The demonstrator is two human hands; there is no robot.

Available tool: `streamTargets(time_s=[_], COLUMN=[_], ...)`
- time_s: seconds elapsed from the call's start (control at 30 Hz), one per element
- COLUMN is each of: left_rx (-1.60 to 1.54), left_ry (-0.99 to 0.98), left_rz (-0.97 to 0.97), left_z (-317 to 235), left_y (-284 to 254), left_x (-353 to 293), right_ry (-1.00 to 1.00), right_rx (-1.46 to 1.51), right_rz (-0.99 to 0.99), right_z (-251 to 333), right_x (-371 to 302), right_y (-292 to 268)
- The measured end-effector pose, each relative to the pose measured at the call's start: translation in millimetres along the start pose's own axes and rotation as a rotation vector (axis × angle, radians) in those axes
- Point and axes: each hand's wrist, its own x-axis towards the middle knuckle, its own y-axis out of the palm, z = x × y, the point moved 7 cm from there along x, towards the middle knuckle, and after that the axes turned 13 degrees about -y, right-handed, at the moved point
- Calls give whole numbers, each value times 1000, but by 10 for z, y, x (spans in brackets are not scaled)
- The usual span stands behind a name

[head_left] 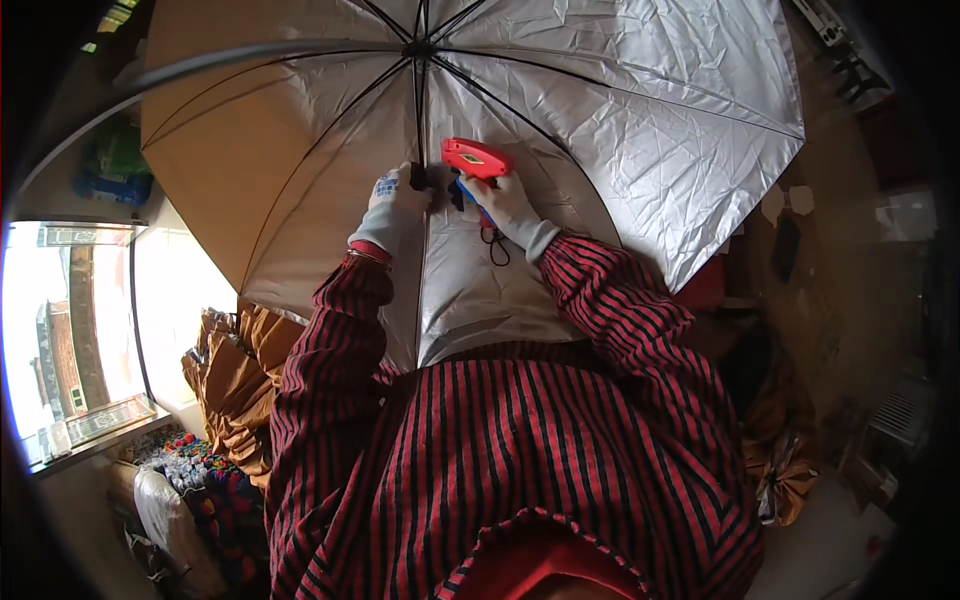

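An open umbrella (600, 190) with a silvery inner side and thin black ribs spreads in front of me, its hub (418, 50) near the top of the view. My right hand (508, 205), in a pale glove, grips a red tagging gun (477, 157) with a blue trigger part. A black cord loop (497, 248) dangles below it. To its left, my gloved left hand (395, 200) is closed at the umbrella's middle rib, by a small black piece (418, 177). The fingertips there are partly hidden. A small gap separates the tagging gun from the black piece.
A grey curved bar (200, 66) runs from the hub toward the left. Crumpled brown folded cloth (235, 385) lies left of my arm, above a multicoloured knitted pile (205, 475). A bright window (75, 330) is at far left. More brown material (783, 480) sits at lower right.
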Motion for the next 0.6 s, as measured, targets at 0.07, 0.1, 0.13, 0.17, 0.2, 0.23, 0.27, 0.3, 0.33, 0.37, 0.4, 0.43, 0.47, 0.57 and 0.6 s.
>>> streamTargets(time_s=[0.07, 0.1, 0.13, 0.17, 0.2, 0.23, 0.27, 0.3, 0.33, 0.37, 0.4, 0.43, 0.47, 0.57, 0.6], left_rx=[24, 38, 44, -56, -155, -254, -249, -259, -269, -279, -274, -330, -387, -436, -429], left_ry=[2, 2, 5, -4, -18, -30, -29, -62, -95, -127, -125, -167, -209, -238, -220], left_rz=[23, 28, 29, 7, -18, -42, -44, -45, -45, -44, -43, -8, 27, 46, 28], left_z=[-137, -184, -253, -333, -374, -404, -422, -410, -395, -379, -390, -371, -353, -280, -259], left_y=[-92, -151, -192, -250, -275, -307, -286, -268, -248, -244, -233, -197, -156, -75, -67], left_x=[14, 14, -5, -30, -59, -89, -105, -112, -117, -109, -100, -85, -69, -27, -13], right_ry=[78, 148, 217, 217, 199, 182, 162, 162, 123, 85, 48, 50, 85, 161, 240], right_rx=[-68, -128, -187, -183, -109, -35, 37, 42, 34, 25, 15, 18, 10, -5, 34], right_rz=[-46, -79, -113, -119, -202, -285, -367, -370, -374, -380, -387, -390, -382, -359, -339], right_z=[-44, -52, -57, -28, -9, 9, -17, -48, -54, -42, -30, -42, -74, -69, -88], right_x=[-13, -3, 5, 39, 67, 93, 97, 109, 131, 163, 183, 181, 161, 87, 45], right_y=[-78, -99, -118, -90, -75, -59, -78, -67, -64, -43, -31, -20, -1, 50, 82])
